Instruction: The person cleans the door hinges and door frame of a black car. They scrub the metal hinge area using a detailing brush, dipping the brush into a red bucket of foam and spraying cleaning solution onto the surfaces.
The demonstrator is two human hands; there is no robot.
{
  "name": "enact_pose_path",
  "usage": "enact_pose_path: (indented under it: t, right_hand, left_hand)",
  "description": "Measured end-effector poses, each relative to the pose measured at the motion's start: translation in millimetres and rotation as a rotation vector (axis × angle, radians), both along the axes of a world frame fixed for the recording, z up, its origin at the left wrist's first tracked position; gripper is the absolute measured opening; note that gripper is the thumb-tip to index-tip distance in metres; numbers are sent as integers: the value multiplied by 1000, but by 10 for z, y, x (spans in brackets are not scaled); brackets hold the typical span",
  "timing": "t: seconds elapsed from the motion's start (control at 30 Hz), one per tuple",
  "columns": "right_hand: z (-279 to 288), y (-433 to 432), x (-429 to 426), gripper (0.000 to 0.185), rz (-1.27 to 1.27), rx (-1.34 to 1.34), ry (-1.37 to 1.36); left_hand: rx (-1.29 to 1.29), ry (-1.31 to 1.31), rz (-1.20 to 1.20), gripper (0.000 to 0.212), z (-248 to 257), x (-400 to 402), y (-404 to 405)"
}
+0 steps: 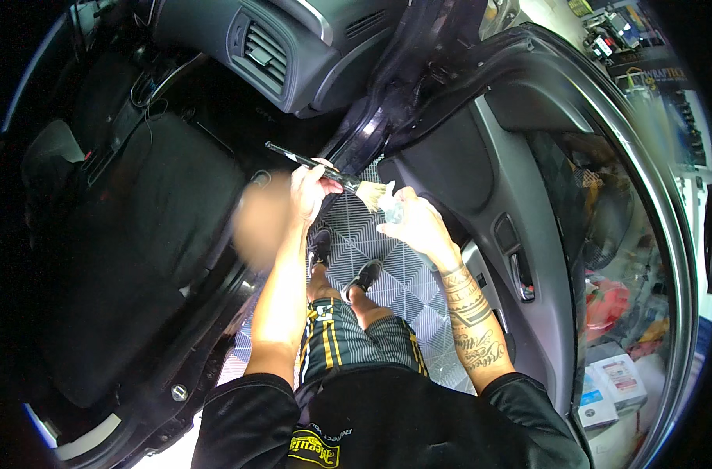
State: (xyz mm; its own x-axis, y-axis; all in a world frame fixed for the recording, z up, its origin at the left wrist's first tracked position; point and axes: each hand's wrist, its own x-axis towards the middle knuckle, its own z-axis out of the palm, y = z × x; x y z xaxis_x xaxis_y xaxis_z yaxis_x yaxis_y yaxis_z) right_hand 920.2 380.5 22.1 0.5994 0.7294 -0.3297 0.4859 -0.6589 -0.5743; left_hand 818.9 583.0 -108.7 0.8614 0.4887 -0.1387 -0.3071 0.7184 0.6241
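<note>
A detailing brush with a black handle [294,157] and pale bristles [370,195] lies across my left hand [309,192], which grips it near the middle. The bristles point right, towards my right hand [421,224]. That hand is closed around what looks like a small translucent spray bottle [393,212] with a white top. Its top is right at the bristle ends; whether they touch I cannot tell. Glare and my fingers hide much of the bottle. Both hands are in the door opening of a car, between the seat and the open door.
A dark car seat [180,193] fills the left. Above are the dashboard end and its air vent [265,55]. The open door panel [538,246] curves along the right, with a door handle [521,278]. Grey tiled floor [403,287] lies below. Boxes [617,378] show through the window.
</note>
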Motion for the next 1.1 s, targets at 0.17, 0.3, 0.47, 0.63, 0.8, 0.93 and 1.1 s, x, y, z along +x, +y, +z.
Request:
enact_pose_path:
  t: [0.17, 0.3, 0.47, 0.63, 0.8, 0.93, 1.1]
  right_hand:
    - [-178, -143, -87, 62, -143, 308, 139]
    - [-454, -402, -311, 70, -178, 532, 102]
    - [-704, -814, -538, 71, -237, 568, 125]
    - [-533, -956, -704, 62, -384, 462, 390]
    - [-534, -1089, -746, 53, -384, 405, 365]
    - [-504, -1041, -764, 55, -404, 419, 402]
    - [-512, -1031, -760, 65, -453, 386, 359]
  left_hand:
    - [162, 190, 65, 22, 175, -11, -51]
    - [281, 271, 129, 13, 403, -20, -129]
    - [355, 178, 258, 19, 773, 305, -292]
    - [608, 232, 452, 25, 979, 1127, -365]
    - [998, 378, 555, 27, 906, 1912, -475]
    - [1188, 347, 659, 24, 461, 2165, -410]
    - [1285, 289, 762, 21, 550, 2301, -457]
